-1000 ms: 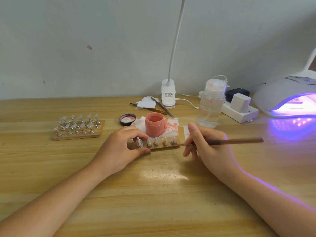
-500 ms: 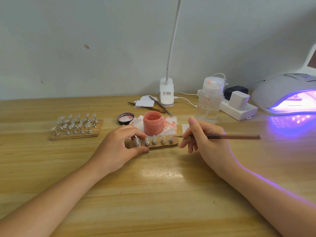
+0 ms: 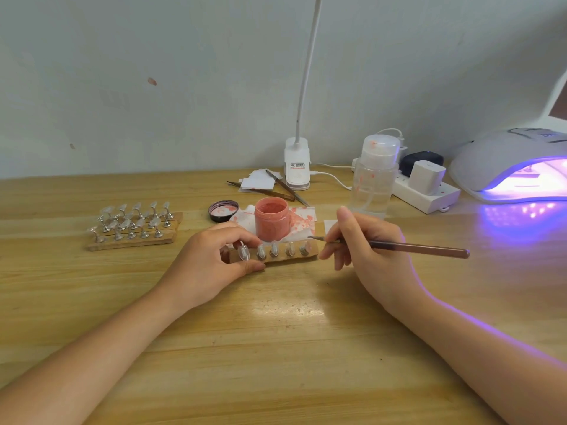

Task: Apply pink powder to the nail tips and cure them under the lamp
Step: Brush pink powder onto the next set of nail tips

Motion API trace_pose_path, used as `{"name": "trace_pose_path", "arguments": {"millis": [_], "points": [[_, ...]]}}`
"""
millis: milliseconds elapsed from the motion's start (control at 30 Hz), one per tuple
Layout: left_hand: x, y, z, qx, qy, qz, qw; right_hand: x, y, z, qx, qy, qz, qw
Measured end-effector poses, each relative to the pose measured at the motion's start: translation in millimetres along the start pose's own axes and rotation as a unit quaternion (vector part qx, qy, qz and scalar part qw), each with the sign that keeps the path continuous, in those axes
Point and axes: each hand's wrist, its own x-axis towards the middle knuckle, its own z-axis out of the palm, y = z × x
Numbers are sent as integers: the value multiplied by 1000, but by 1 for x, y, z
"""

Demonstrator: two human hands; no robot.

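The left hand (image 3: 211, 265) pinches the narrow wooden strip of clear nail tips (image 3: 276, 254) on the desk, just before the open pink powder jar (image 3: 271, 219). The right hand's fingers (image 3: 343, 228) grip a slim brown brush (image 3: 414, 248); a careless reach could tip the jar

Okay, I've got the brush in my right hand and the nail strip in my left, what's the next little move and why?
Probably lift the brush tip back into the open pink powder jar to load it. The tip hovers by the rightmost nail tip, the five tips look clear rather than pink, and the left hand already steadies the wooden strip. The right hand only needs a short reach.
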Motion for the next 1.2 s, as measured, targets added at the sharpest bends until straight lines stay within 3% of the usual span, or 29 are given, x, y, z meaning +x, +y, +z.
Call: {"name": "trace_pose_path", "arguments": {"millis": [367, 800, 1200], "points": [[-1, -1, -1, 8, 8, 28, 1000, -5, 3, -1, -62, -29, -57, 996], [-5, 0, 1, 42, 47, 107, 992, -5, 8, -3, -96, -3, -138, 986], [-5, -1, 2, 59, 55, 140, 987, -5, 10, -2, -130, -13, -145, 981]]}}
